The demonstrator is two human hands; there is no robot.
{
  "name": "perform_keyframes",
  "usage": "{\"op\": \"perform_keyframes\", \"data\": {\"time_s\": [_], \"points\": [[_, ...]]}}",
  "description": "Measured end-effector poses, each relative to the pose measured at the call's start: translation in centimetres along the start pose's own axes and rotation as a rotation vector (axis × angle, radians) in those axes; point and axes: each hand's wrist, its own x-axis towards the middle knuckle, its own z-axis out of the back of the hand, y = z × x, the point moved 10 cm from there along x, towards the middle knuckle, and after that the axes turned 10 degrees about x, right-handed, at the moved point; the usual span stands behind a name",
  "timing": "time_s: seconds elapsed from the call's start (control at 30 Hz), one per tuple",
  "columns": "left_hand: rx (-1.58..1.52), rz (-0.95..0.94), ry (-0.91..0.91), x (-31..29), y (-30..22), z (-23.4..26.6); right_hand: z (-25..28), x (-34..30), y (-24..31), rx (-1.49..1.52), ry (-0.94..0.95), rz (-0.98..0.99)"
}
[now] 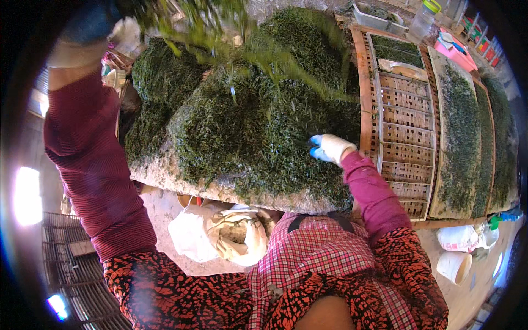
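Note:
A large heap of dark green, leafy strands (231, 121) covers the pale-edged work surface (165, 173) in front of me. My left hand (91, 27), in a dark blue glove, is raised at the upper left; shadow and the picture's rim hide its fingers. Beside it, loose green strands (203, 22) are smeared by motion above the heap. My right hand (331, 148), in a whitish glove with blue fingertips, sits low over the right part of the heap. Its fingers are curled together at the strands; what lies between them is too small to make out.
Right of the heap lies a slatted wooden frame (407, 132) over woven matting. Green-covered boards (459, 137) stand beyond it. A pink basin (456, 52) and grey tub (379, 19) are at the back. Below the surface are an opened sack (239, 236) and a white bucket (454, 268).

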Motion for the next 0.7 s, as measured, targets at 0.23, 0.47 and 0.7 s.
{"op": "perform_keyframes", "data": {"time_s": [0.23,0.47,0.7], "points": [[-0.470,0.395,0.329,-8.1,2.0,-15.7,21.1,-7.0,0.1,0.221,-0.612,-0.023],[-0.693,0.205,0.614,-2.5,0.2,-25.3,20.2,-9.4,12.2,0.965,-0.054,0.808],[-0.711,0.322,0.668,-1.6,3.3,-28.9,13.9,-12.4,5.6,1.018,0.349,0.498]]}}
